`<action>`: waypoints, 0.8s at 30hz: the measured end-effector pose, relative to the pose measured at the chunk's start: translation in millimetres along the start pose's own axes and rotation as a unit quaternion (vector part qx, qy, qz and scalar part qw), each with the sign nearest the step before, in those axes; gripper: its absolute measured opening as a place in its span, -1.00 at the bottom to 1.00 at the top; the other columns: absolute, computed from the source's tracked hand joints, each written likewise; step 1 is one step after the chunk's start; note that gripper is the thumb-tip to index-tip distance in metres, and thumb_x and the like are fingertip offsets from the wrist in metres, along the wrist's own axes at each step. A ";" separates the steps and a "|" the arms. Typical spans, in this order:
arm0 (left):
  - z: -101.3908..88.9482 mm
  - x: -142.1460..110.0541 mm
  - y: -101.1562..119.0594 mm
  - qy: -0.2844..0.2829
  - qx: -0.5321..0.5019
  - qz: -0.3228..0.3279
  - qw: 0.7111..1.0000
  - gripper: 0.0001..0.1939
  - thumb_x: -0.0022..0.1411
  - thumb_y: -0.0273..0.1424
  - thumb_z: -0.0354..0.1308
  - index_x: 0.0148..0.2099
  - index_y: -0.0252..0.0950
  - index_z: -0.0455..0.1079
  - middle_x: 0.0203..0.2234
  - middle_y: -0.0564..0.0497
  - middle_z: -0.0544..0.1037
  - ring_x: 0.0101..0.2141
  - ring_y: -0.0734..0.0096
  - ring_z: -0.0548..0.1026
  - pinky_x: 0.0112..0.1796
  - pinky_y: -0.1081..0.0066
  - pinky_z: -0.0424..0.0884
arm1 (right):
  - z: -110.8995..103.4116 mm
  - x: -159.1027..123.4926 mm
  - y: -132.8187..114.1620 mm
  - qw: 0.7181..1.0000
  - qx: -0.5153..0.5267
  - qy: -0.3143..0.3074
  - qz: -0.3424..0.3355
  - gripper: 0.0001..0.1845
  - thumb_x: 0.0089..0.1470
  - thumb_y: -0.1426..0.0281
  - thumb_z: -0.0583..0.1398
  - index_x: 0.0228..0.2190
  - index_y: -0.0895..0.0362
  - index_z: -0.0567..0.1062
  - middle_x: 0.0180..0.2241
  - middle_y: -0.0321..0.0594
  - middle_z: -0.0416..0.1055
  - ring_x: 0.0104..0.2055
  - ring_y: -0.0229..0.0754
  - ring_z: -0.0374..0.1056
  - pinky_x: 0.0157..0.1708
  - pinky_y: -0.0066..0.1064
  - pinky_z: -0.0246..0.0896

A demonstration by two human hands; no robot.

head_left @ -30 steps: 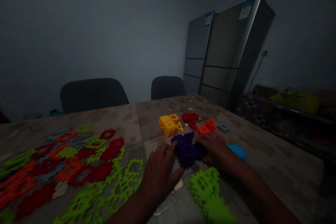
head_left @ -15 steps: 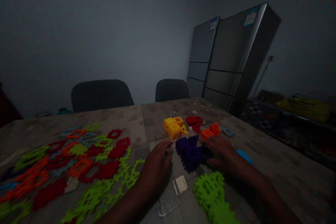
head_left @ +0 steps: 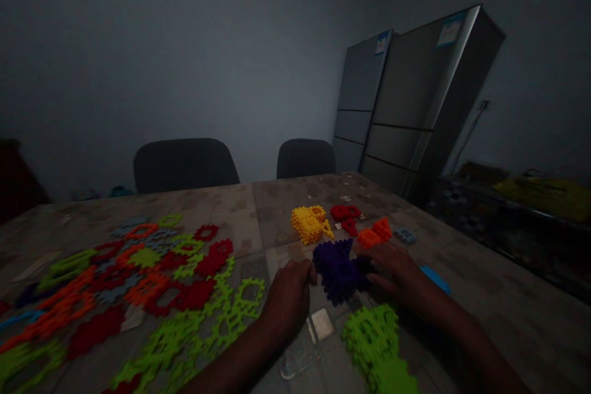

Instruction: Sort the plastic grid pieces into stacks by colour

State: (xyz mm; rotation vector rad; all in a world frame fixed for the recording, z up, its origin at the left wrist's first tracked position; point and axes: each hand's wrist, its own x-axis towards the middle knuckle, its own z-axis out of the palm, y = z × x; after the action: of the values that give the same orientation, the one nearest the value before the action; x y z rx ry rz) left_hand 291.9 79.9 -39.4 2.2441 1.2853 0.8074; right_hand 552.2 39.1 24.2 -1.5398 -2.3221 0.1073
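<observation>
A dark purple build of toothed interlocking plates [head_left: 338,272] sits on the table between my hands. My right hand [head_left: 392,266] grips its right side, fingers over a dark part partly hidden beneath them. At its left edge is my left hand [head_left: 290,290], fingers curled in; the fingertips are dim, and whether they hold anything is hidden. Just nearer to me stands a lime green build [head_left: 376,345] of similar plates. Beyond the purple one are a yellow build [head_left: 309,224], red pieces [head_left: 345,215] and an orange build [head_left: 375,233].
Loose toothed plates in green, red, orange and grey [head_left: 152,286] spread across the table's left. A clear plastic piece [head_left: 299,360] lies near my left wrist. A blue piece [head_left: 436,280] and a grey piece [head_left: 405,234] lie to the right. Two chairs [head_left: 187,163] stand behind the table [head_left: 217,200].
My left hand lets go of the purple build's left side, draws back, then comes to its edge again with fingers curled. My right hand stays on it. The view shifts slightly left.
</observation>
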 end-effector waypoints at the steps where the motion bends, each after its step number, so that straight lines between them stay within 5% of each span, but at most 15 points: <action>1: -1.1 -0.3 -0.3 -0.001 0.000 0.002 1.000 -0.67 0.09 -0.74 -0.06 -0.28 -0.24 0.37 -0.34 -0.01 0.49 -0.27 0.28 0.46 -0.22 0.37 0.30 | 0.6 -0.3 0.7 1.000 0.001 0.006 -0.002 -0.63 0.17 0.44 0.19 0.02 0.05 0.51 0.04 -0.04 0.49 0.11 0.16 0.35 0.13 0.10 0.16; 7: -7.1 -2.8 -2.7 0.005 -0.008 0.006 1.000 -0.67 0.12 -0.72 -0.07 -0.23 -0.27 0.40 -0.32 -0.05 0.51 -0.23 0.24 0.47 -0.17 0.33 0.36 | 2.0 -0.4 -0.2 1.000 0.017 0.012 -0.018 -0.63 0.15 0.43 0.22 0.02 0.03 0.51 0.02 -0.07 0.51 0.06 0.11 0.39 0.10 0.06 0.20; 15: -6.5 14.2 -2.6 0.031 -0.045 -0.014 0.998 -0.42 0.14 -0.68 -0.04 0.22 -0.35 0.29 0.15 -0.19 0.45 0.15 0.19 0.39 0.17 0.16 0.26 | 12.1 4.0 -6.3 0.999 -0.001 -0.001 -0.032 -0.53 0.07 0.44 0.31 0.05 0.04 0.49 0.05 -0.04 0.47 0.10 0.12 0.32 0.14 0.10 0.12; 24: -2.8 24.0 -4.9 0.036 -0.091 -0.025 0.995 -0.41 0.15 -0.65 -0.04 0.24 -0.37 0.27 0.17 -0.21 0.44 0.15 0.19 0.40 0.17 0.16 0.27 | 19.4 3.3 3.6 0.999 0.004 0.011 -0.047 -0.55 0.11 0.40 0.28 0.06 0.04 0.47 0.04 -0.06 0.47 0.09 0.10 0.31 0.13 0.06 0.10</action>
State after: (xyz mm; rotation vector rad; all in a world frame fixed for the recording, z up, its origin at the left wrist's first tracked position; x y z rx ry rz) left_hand 296.5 103.4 -33.8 2.0493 1.2401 0.9539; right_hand 547.8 46.1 5.9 -1.4178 -2.3697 0.0760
